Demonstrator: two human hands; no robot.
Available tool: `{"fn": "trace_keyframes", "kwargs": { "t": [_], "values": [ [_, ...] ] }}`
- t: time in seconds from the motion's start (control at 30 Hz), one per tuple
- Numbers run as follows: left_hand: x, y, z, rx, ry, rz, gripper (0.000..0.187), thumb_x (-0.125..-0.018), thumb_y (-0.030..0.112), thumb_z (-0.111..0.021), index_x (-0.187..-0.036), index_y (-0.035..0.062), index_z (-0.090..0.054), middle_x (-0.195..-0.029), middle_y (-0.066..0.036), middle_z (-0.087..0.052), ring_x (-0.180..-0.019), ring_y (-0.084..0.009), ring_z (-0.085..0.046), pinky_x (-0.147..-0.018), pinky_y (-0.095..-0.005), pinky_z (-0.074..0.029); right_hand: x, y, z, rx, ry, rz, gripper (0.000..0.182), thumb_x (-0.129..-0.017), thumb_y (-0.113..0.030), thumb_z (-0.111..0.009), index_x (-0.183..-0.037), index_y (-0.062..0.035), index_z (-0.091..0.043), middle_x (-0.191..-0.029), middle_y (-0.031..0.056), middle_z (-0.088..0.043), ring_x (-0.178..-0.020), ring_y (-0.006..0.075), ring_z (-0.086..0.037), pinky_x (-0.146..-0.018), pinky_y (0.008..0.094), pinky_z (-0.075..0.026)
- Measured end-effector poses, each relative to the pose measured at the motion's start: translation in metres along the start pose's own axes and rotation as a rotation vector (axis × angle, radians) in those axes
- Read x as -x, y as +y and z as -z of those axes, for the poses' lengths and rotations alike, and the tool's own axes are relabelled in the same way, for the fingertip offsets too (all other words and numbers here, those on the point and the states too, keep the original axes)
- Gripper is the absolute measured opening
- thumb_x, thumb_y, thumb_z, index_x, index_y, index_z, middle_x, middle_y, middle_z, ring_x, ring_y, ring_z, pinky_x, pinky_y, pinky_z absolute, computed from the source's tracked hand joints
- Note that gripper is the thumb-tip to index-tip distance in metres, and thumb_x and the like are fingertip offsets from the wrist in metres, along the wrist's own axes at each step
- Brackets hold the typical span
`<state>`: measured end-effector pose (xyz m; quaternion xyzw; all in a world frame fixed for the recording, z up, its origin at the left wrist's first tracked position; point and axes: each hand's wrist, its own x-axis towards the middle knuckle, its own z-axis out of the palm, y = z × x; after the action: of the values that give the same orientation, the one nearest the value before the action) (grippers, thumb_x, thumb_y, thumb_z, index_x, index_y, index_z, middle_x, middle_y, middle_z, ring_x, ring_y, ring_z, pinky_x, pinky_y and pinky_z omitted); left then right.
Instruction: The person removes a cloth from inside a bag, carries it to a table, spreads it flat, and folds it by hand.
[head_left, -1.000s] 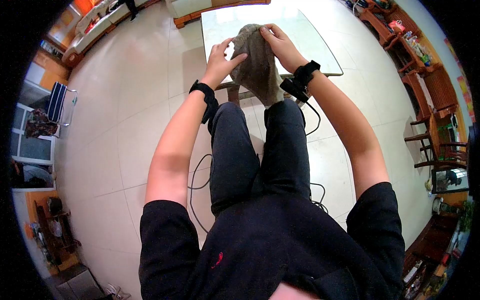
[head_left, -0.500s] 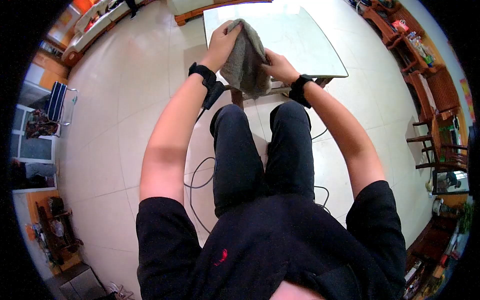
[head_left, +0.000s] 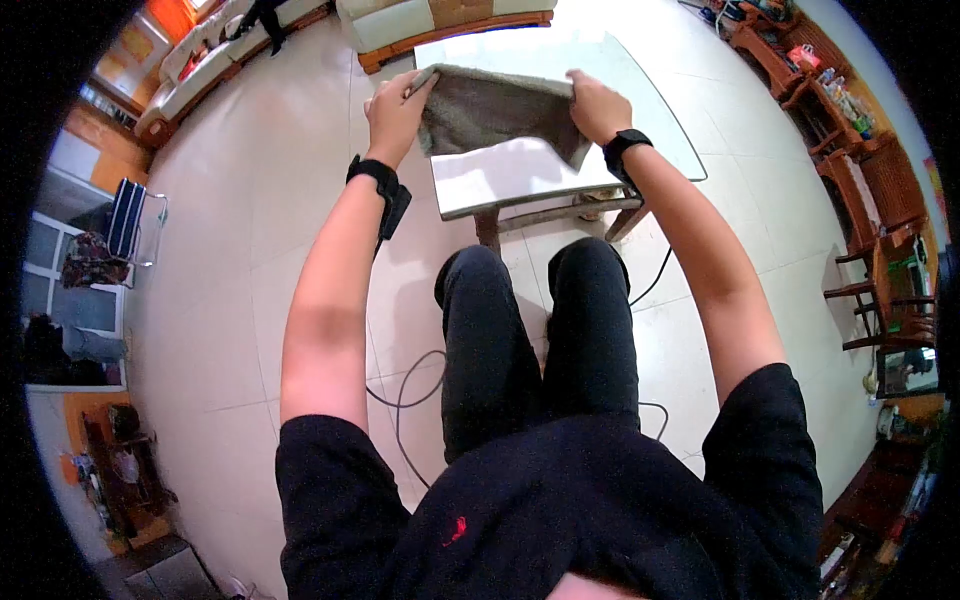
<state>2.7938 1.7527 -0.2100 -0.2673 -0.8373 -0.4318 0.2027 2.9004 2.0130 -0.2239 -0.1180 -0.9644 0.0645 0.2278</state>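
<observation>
A grey-brown towel (head_left: 505, 110) is stretched sideways between my two hands, above the near part of a white-topped table (head_left: 640, 120). My left hand (head_left: 397, 112) is closed on its upper left corner. At the other end, my right hand (head_left: 600, 105) grips the towel's right edge, its thumb side partly hidden by the fabric. The lower edge hangs loose and curves, dipping lowest below my right hand. Black straps with small devices sit on both wrists.
My knees (head_left: 590, 275) are just before the table's near edge. A dark cable (head_left: 400, 405) loops over the tiled floor to the left. A sofa (head_left: 400, 25) stands behind the table, wooden chairs (head_left: 885, 290) at the right. A person's dark-clothed leg (head_left: 270, 25) shows at the upper left.
My hands have moved apart, the right one going right and up. The towel, which hung folded and bunched, is now spread out wide. The view has shifted slightly.
</observation>
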Motion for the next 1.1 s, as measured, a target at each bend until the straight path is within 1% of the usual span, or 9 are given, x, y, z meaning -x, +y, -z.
{"fn": "trace_keyframes", "kwargs": {
  "t": [0.13,0.2,0.27,0.33,0.4,0.53,0.63,0.77,1.1],
  "values": [
    [0.009,-0.02,-0.009,-0.167,0.1,-0.21,0.024,-0.08,0.031,-0.064,-0.097,0.0151,-0.067,-0.087,-0.005,-0.064,-0.088,-0.0239,-0.056,-0.076,-0.042,-0.036,-0.01,0.011,-0.008,0.014,0.376,0.239,0.037,-0.082,-0.007,-0.049,-0.119,-0.0119,-0.05,-0.118,0.01,-0.056,-0.107,0.0267,-0.054,-0.087,0.0391,-0.045],
    [0.031,-0.041,-0.016,-0.41,-0.11,-0.312,0.031,-0.077,0.031,-0.065,-0.103,0.0156,-0.064,-0.103,-0.004,-0.062,-0.1,-0.0241,-0.052,-0.083,-0.0443,-0.035,0.008,0.03,-0.045,0.049,0.093,0.278,0.045,-0.083,-0.01,-0.05,-0.128,-0.0133,-0.043,-0.131,0.0124,-0.047,-0.119,0.0297,-0.045,-0.098,0.0423,-0.038],
    [0.057,-0.067,-0.023,-0.437,-0.521,-0.367,0.05,-0.075,0.035,-0.065,-0.12,0.016,-0.055,-0.128,-0.007,-0.05,-0.118,-0.0284,-0.043,-0.096,-0.0493,-0.029,0.046,0.029,-0.069,0.278,-0.239,0.139,0.061,-0.082,-0.018,-0.054,-0.138,-0.0147,-0.031,-0.144,0.0148,-0.027,-0.132,0.035,-0.025,-0.106,0.0484,-0.026],
    [0.081,-0.061,-0.036,-0.663,-0.859,-0.273,0.068,-0.076,0.041,-0.062,-0.136,0.0183,-0.038,-0.146,-0.007,-0.028,-0.131,-0.0332,-0.027,-0.107,-0.0483,-0.018,0.07,0.024,-0.063,0.25,-0.623,-0.01,0.074,-0.081,-0.03,-0.056,-0.144,-0.0158,-0.019,-0.15,0.0138,-0.01,-0.137,0.0379,-0.007,-0.11,0.0516,-0.014],
    [0.095,-0.064,-0.057,-0.548,-0.935,-0.223,0.077,-0.08,0.046,-0.057,-0.142,0.0165,-0.024,-0.15,-0.011,-0.013,-0.135,-0.0369,-0.016,-0.11,-0.0471,-0.012,0.083,0.038,-0.085,0.193,-0.626,-0.026,0.076,-0.081,-0.039,-0.053,-0.144,-0.015,-0.018,-0.15,0.0151,-0.009,-0.137,0.0391,-0.006,-0.11,0.0513,-0.012],
    [0.117,-0.068,-0.119,-0.453,-0.758,-0.146,0.073,-0.088,0.05,-0.043,-0.142,0.0054,-0.021,-0.147,-0.024,-0.01,-0.136,-0.0386,-0.01,-0.11,-0.0476,-0.01,0.08,0.048,-0.103,-0.013,-0.551,-0.059,0.07,-0.086,-0.042,-0.046,-0.143,-0.0107,-0.019,-0.15,0.0142,-0.011,-0.138,0.0309,-0.011,-0.11,0.0484,-0.014],
    [0.117,-0.05,-0.149,-0.584,-0.798,-0.081,0.073,-0.09,0.056,-0.03,-0.142,0.0058,-0.021,-0.145,-0.028,-0.012,-0.135,-0.0421,-0.009,-0.11,-0.0479,-0.006,0.067,0.052,-0.124,-0.082,-0.575,-0.007,0.067,-0.089,-0.045,-0.039,-0.143,-0.0103,-0.02,-0.15,0.0106,-0.012,-0.138,0.0263,-0.013,-0.11,0.0462,-0.013],
    [0.108,-0.037,-0.168,-0.719,-0.837,0.014,0.077,-0.088,0.061,-0.027,-0.144,0.0102,-0.013,-0.147,-0.026,-0.006,-0.137,-0.0404,-0.004,-0.109,-0.0502,-0.001,0.084,0.038,-0.145,-0.002,-0.539,-0.043,0.068,-0.09,-0.055,-0.027,-0.144,-0.0136,-0.019,-0.152,0.0067,-0.007,-0.139,0.0256,-0.006,-0.11,0.0473,-0.001],
    [0.06,-0.042,-0.179,-0.676,-1.063,0.077,0.085,-0.081,0.072,-0.03,-0.146,0.0227,-0.005,-0.15,-0.015,0.007,-0.138,-0.0337,0.008,-0.109,-0.0486,0.007,0.05,0.043,-0.158,-0.061,-0.701,-0.088,0.075,-0.085,-0.06,-0.03,-0.144,-0.0163,-0.017,-0.152,0.0055,-0.001,-0.139,0.0276,0.001,-0.108,0.0533,0.003]
  ]
}}
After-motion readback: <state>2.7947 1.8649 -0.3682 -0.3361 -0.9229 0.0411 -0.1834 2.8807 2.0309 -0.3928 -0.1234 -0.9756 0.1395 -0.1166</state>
